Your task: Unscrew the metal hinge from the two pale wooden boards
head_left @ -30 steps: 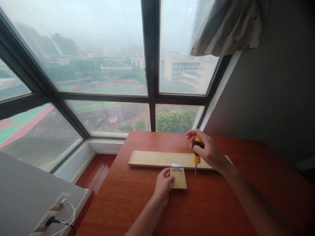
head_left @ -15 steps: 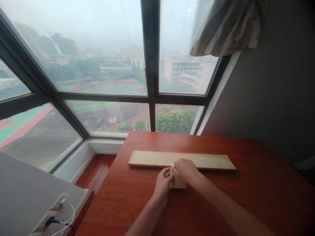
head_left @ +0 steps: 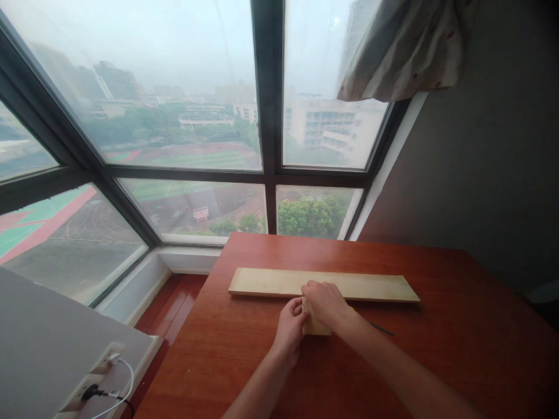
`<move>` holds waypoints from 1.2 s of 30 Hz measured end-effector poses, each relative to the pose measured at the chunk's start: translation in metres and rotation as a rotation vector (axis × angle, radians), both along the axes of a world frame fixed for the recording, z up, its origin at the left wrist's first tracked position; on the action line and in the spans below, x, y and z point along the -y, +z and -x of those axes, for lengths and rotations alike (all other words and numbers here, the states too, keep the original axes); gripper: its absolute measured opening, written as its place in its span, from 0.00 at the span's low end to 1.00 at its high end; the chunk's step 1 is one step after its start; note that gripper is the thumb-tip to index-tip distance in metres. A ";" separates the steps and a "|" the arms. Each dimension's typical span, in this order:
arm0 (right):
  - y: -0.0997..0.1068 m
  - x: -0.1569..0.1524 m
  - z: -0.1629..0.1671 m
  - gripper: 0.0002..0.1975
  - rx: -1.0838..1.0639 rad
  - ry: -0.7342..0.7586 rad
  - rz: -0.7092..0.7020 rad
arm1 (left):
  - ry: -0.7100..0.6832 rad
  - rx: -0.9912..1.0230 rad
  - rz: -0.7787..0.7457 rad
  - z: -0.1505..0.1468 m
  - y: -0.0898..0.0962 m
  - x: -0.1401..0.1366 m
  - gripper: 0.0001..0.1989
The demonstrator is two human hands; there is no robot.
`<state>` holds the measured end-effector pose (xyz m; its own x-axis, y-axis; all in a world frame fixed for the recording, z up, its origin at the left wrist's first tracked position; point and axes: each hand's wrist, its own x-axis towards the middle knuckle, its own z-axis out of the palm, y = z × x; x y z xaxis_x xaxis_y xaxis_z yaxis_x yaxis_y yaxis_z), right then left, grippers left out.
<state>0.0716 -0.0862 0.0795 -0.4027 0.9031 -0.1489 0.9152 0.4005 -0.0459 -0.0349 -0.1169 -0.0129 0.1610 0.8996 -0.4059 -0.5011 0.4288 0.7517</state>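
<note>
My left hand (head_left: 289,326) pinches the left edge of a small pale wooden block (head_left: 317,327) standing on the table in front of me. Over the block's top end, my right hand (head_left: 325,302) is closed with its fingers bent down. Whatever lies between those fingers is hidden. Beside my right wrist shows a bit of yellow, and a thin dark rod (head_left: 382,329) sticks out past the forearm; I cannot tell whether they are one tool or whether the hand holds it. Just behind both hands lies a long pale wooden board (head_left: 271,281), partly covered by my right hand.
The reddish-brown table (head_left: 209,349) reaches to the windows (head_left: 183,87). A curtain (head_left: 406,58) hangs at the upper right beside a grey wall. Low on the left, a plug (head_left: 90,391) and a white cable (head_left: 130,375) are at wall sockets.
My right hand has shifted slightly left over the block, and the small white marked bit at its fingertips is no longer visible. The dark rod has moved left and away from me.
</note>
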 end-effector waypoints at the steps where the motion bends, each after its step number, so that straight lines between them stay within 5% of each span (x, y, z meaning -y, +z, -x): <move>1: 0.000 0.000 0.002 0.08 0.002 0.016 0.007 | 0.000 0.004 -0.001 0.000 -0.001 0.000 0.21; 10: 0.002 0.001 0.000 0.06 0.003 0.064 0.031 | 0.008 -0.020 0.032 0.000 0.004 0.001 0.20; 21: -0.009 -0.002 0.000 0.13 0.030 -0.107 -0.014 | 0.023 -0.011 0.038 0.001 0.010 0.002 0.20; 30: 0.004 0.002 0.001 0.10 -0.006 -0.067 -0.003 | 0.011 -0.023 0.036 0.000 0.010 0.003 0.18; 36: 0.004 0.007 -0.023 0.07 -0.043 -0.089 0.010 | 0.011 -0.037 0.029 0.000 0.013 0.004 0.18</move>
<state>0.0949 -0.0929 0.0839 -0.3275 0.9341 -0.1423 0.9440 0.3173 -0.0899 -0.0350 -0.1208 -0.0001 0.1360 0.8891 -0.4371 -0.4778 0.4453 0.7572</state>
